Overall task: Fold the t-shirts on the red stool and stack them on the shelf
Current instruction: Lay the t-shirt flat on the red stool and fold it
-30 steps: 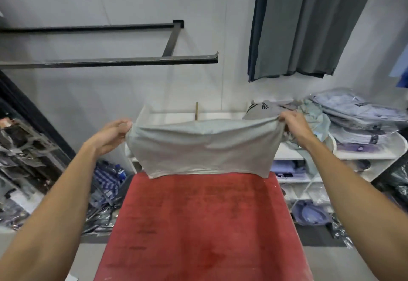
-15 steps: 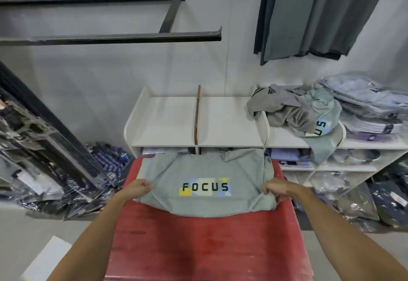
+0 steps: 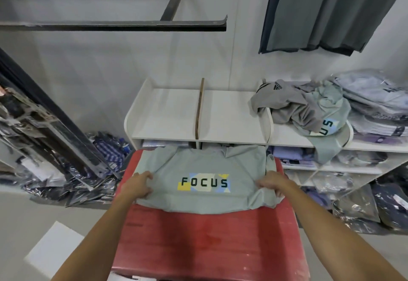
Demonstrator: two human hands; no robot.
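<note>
T-shirt (image 3: 205, 183) flat on far half of red stool (image 3: 205, 243), print up, half folded. I have left hand (image 3: 139, 187) gripping its left edge, fingers curled on cloth; right hand (image 3: 272, 183) bunching right edge, fingers curled too. Long axis runs left-right, collar toward shelf (image 3: 229, 117) beyond stool. My read: early stage. Shelf top beyond stool holds no folded shirt; crumpled shirts (image 3: 306, 113) wait right of it.
</note>
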